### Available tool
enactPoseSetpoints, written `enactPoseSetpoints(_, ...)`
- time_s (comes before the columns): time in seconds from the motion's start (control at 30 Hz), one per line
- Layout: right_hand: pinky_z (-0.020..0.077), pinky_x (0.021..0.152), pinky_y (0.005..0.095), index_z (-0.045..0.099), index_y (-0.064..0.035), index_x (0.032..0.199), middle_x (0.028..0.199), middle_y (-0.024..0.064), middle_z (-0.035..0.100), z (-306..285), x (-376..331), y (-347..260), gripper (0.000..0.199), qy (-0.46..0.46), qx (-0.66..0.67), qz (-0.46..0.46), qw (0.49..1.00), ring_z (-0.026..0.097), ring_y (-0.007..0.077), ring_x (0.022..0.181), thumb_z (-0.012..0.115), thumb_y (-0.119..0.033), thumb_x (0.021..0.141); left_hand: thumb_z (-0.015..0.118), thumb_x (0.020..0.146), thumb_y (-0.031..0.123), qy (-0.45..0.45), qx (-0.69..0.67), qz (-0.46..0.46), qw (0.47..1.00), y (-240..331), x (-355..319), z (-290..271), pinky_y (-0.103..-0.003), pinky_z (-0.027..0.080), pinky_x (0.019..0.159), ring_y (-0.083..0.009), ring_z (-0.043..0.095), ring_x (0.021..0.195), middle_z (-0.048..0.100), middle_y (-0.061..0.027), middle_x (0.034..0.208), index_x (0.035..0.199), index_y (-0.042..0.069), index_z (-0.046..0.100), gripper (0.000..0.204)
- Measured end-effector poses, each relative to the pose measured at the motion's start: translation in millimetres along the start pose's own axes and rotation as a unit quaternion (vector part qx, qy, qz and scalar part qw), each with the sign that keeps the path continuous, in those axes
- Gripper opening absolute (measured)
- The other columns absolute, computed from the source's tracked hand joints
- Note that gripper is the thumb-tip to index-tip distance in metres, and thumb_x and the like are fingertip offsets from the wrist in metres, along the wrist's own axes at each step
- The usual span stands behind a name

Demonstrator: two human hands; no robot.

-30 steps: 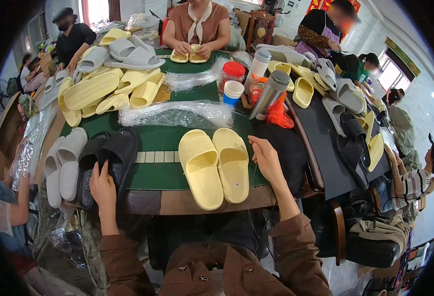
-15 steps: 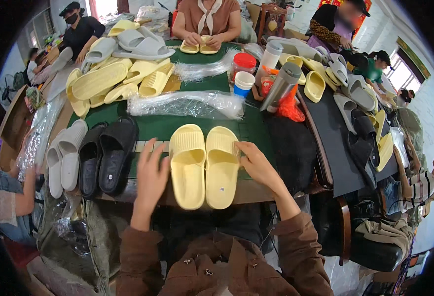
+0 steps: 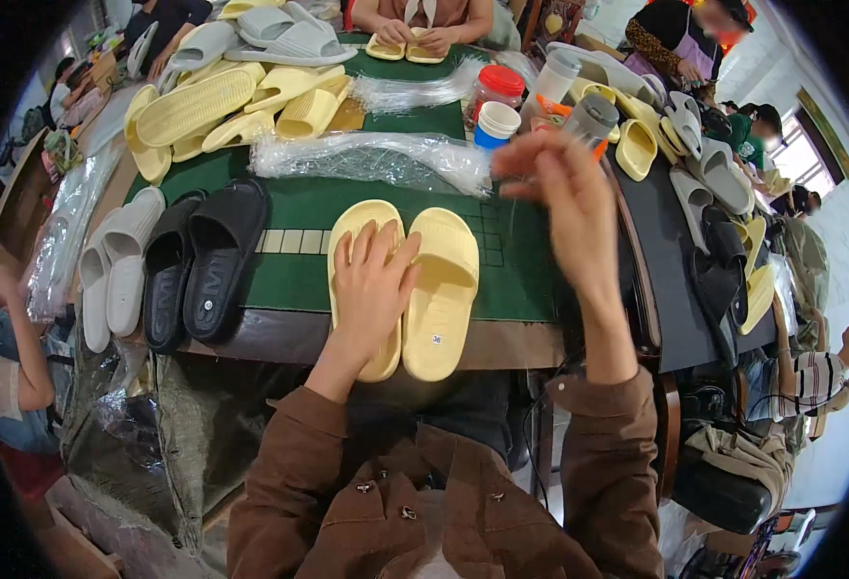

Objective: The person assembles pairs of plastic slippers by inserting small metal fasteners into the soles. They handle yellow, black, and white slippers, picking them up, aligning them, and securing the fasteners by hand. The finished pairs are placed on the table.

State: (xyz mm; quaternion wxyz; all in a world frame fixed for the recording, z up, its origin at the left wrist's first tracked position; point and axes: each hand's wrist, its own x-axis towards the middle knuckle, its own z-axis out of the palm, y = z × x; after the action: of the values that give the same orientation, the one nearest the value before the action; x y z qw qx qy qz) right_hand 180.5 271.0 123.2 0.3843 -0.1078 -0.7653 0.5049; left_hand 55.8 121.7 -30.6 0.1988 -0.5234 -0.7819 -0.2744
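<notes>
A pair of pale yellow slide slippers lies side by side at the table's near edge, soles down and toes pointing away from me. My left hand (image 3: 371,285) rests on the strap of the left slipper (image 3: 378,362), its fingers spread over it. The right slipper (image 3: 444,289) carries a small white sticker at its heel and is untouched. Up and to the right, my right hand (image 3: 560,193) is in the air beside the bundle of clear plastic strips (image 3: 376,164); motion smears its fingers, and whether they hold anything is unclear.
Grey slippers (image 3: 125,261) and black slippers (image 3: 227,261) stand at left. A heap of yellow and grey slippers (image 3: 203,101) lies behind. A paper cup (image 3: 495,125), a red-lidded jar (image 3: 497,89) and bottles (image 3: 593,118) stand beyond my right hand. Across the table, another person's hands (image 3: 429,41) hold slippers.
My right hand has left the right slipper and moved up and away to the right. My left hand has come from beside the left slipper onto its strap. The view has shifted slightly.
</notes>
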Motion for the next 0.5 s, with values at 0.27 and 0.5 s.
enactPoseSetpoints(0.27,0.0434,0.101,0.0461,0.052,0.0033,0.111,0.119,0.0292,0.057,3.7,25.3,-69.2,0.025,0.021,0.078,-0.485,0.871,0.059,0.0340,0.111,0.033,-0.009,0.100,0.061,0.087,0.021,0.023,0.000,-0.013,1.000,3.0,-2.2,1.4,-0.052,0.031,0.104,-0.0331,0.046,0.122,0.054,-0.0109,0.128,0.121,0.016,0.060,0.034)
enactPoseSetpoints(0.5,0.0511,0.078,0.0389,0.061,-0.0010,0.103,0.105,0.0173,0.064,66.5,-3.5,84.8,0.019,-0.045,-0.179,-0.026,0.982,0.065,0.0314,0.091,0.051,-0.004,0.087,0.054,0.091,0.015,0.044,-0.032,-0.038,0.998,2.0,2.6,4.5,-0.047,0.032,0.105,-0.0307,0.050,0.122,0.059,-0.0111,0.123,0.119,0.001,0.057,0.032)
